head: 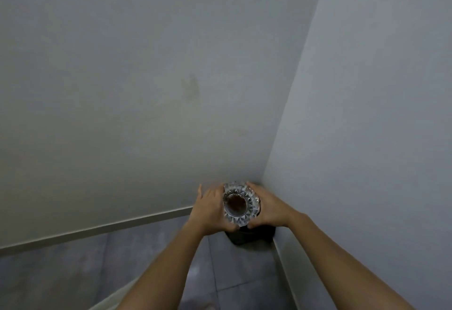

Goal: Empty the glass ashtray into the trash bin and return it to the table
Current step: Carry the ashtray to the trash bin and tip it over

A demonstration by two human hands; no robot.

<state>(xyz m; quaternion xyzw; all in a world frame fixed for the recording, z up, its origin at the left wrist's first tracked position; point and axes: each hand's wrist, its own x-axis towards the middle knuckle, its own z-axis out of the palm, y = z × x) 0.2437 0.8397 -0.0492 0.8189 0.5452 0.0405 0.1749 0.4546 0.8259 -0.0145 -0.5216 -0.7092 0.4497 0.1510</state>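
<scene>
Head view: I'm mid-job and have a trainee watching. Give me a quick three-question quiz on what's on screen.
1. True or false: the glass ashtray is held by one hand only.
2. Where does the dark trash bin stand? A) in the open middle of the floor B) in the corner where two walls meet C) on a table
3. What shows inside the ashtray's bowl?

Key
1. False: the left hand and the right hand grip it from opposite sides.
2. B, just beneath the hands.
3. Brown residue, so it does not look emptied yet.
</scene>
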